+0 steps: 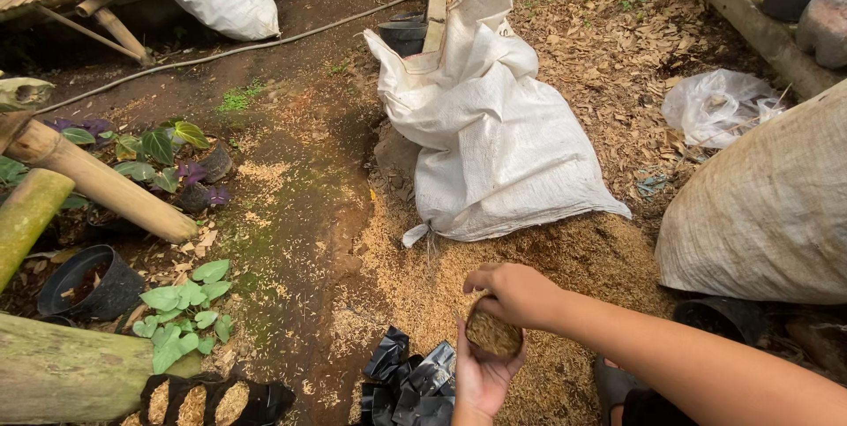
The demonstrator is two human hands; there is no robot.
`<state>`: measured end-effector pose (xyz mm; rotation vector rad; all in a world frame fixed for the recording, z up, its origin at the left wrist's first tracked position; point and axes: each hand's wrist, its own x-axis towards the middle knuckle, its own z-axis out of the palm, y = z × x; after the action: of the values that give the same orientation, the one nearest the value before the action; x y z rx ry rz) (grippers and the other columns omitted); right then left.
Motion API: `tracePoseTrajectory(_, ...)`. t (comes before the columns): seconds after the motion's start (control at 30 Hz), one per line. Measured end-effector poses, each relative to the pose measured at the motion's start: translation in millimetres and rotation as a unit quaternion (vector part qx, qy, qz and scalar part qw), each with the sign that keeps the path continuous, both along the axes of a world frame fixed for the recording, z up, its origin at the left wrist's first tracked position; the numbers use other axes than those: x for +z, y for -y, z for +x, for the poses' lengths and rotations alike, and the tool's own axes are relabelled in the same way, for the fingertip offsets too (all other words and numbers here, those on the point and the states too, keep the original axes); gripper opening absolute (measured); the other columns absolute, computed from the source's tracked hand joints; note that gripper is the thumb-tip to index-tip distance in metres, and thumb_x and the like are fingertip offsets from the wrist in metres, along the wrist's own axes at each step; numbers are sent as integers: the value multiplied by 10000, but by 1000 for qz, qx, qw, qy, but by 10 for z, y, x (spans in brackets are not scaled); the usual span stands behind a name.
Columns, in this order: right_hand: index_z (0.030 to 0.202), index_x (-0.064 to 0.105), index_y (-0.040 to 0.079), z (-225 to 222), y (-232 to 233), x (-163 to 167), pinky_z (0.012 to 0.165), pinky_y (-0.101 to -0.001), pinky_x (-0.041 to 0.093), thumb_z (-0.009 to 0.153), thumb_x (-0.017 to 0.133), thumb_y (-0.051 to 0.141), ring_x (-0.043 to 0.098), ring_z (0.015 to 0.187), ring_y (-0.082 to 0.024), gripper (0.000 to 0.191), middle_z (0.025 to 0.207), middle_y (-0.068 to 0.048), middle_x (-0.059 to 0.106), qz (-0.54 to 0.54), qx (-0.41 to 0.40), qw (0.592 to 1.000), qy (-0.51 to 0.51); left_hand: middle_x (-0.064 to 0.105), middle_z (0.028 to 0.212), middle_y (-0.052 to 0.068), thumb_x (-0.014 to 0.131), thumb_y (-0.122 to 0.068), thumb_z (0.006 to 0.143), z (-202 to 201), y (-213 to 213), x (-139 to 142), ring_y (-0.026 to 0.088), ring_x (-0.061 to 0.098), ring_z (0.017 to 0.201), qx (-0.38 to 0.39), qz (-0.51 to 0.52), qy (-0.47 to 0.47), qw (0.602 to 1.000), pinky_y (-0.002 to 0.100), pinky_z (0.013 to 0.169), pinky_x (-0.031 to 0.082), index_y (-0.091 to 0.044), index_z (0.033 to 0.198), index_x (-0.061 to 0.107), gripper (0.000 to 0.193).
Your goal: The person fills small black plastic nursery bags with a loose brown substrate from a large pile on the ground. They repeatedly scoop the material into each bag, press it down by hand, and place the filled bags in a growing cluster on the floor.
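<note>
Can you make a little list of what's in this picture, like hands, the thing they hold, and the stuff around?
place: outdoor garden ground with soil and dry leaves
left hand: cups a small round pot from below
right hand: grips the pot's top rim
small pot: filled with tan husk
husk pile: loose on the ground under the hands
white sack: lies open-ended just behind the pile
black plastic bags: crumpled, empty, beside the left hand
filled bags: black, at bottom left
bamboo poles: on the left, near leafy plants

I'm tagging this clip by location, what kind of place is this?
Probably an outdoor plant nursery or garden work area: bare soil underfoot, a white woven sack beside a pile of tan husks, and round black plastic pots.
</note>
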<state>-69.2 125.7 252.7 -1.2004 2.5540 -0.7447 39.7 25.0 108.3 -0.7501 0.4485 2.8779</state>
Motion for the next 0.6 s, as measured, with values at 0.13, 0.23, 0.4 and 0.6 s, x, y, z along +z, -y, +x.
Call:
tracePoseTrajectory(0.13,989,754,83,76,39,166,908,-424,548,790,755,159,682,1012,-300,213,1051,-94,742,-32,49,995,-84,609,1258,211,361,-609,963,141,39,0,339,682,1081,-15,19,-91,996,454,784,667,-99,1431,448,698)
tracePoseTrajectory(0.23,981,774,90,69,10,259,1028,-422,508,812,727,108,633,1124,-278,176,1031,-70,755,-50,152,975,-152,619,1233,206,353,-578,992,178,122,-51,345,678,1058,5,61,-40,997,456,788,661,-115,1442,445,651)
tracePoseTrajectory(0.4,960,806,122,263,-67,274,1191,-499,332,835,689,46,520,1324,-297,187,1085,-16,751,-16,312,942,-120,641,1235,193,340,-574,990,199,238,-146,316,700,1039,13,37,-42,998,479,793,657,-124,1434,465,644)
tracePoseTrajectory(0.6,1091,795,154,265,-85,250,1225,-573,159,762,666,24,413,1400,-328,377,1171,-10,702,16,296,938,-181,640,1227,235,354,-595,987,234,223,-170,378,689,1042,-12,50,-20,998,473,767,642,-115,1406,480,650)
